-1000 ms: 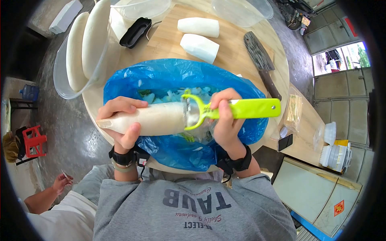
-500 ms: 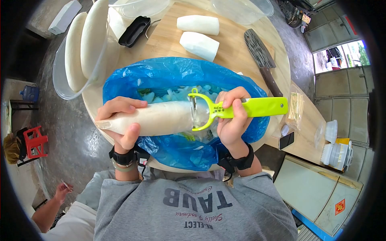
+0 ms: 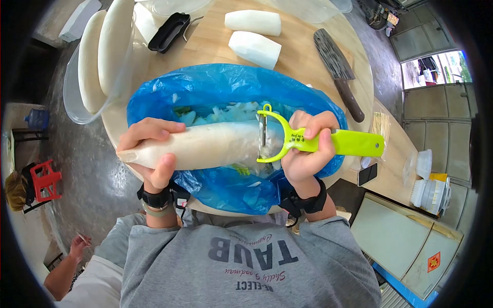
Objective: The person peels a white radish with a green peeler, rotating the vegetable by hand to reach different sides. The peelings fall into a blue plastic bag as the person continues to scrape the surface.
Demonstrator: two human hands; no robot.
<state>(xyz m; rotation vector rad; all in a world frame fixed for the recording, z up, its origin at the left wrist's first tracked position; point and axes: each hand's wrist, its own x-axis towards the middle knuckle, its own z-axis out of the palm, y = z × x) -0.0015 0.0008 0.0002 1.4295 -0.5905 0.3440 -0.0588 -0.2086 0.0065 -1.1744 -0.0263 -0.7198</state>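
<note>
Radish, long and white, is held level in the air over an open blue bag that sits at the near edge of the round wooden table. The left hand is clamped around its tapered end, fingers over the top and thumb underneath. The right hand is closed on the handle of a green peeler, whose blade lies across the radish's blunt end. The two hands are apart, with the whole length of the radish between them.

Judging by the blade's place at the far tip and the peelings heaped in the bag, a peeling stroke is at its end. Another pass would call for lifting the peeler clear, bringing it toward the left hand and turning the radish to a fresh strip, while keeping it over the bag.

Beyond the bag, two cut pieces lie near the far edge, with a cleaver toward the right edge. A clear bowl of whole radishes overhangs the left edge.
</note>
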